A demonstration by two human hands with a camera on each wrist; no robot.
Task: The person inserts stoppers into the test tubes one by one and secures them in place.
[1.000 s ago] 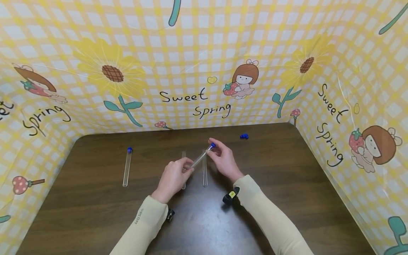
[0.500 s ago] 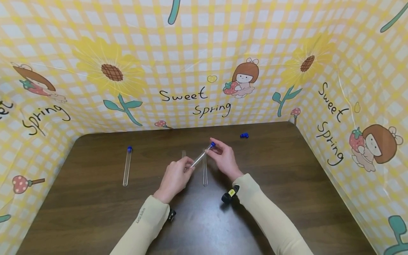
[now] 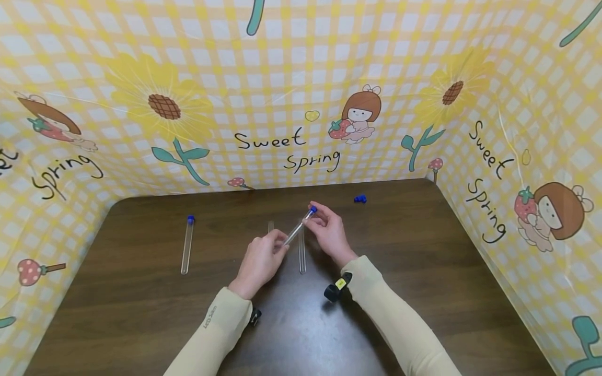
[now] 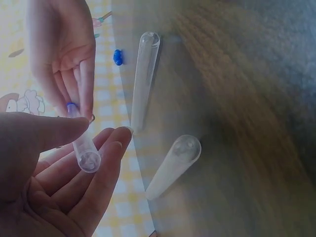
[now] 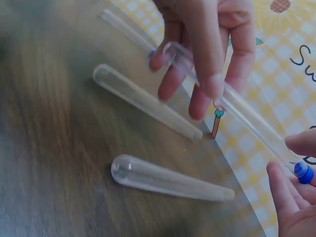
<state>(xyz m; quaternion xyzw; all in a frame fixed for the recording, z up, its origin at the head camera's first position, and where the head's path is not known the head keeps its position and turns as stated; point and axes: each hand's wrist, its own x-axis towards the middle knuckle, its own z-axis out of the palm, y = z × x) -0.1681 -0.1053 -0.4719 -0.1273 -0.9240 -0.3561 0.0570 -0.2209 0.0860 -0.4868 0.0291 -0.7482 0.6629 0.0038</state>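
Tube [image 3: 297, 231] at frame centre: my left hand [image 3: 260, 261] pinches its base, right hand [image 3: 329, 232] pinches the cap [image 3: 313, 209]; I keep both aligned, twisting gently.

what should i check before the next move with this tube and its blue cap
1. Left hand holds the closed end of the tube: ok.
2. Right hand pinches the tube at its blue cap: ok.
3. Cap sits on the tube mouth: ok; whether it is pushed fully home: cannot tell.
4. Tube is lifted off the table, above the two uncapped tubes lying below: ok.
5. Spare cap lies apart, near the back right: ok.
6. Capped tube lies on the left, away from both hands: ok.
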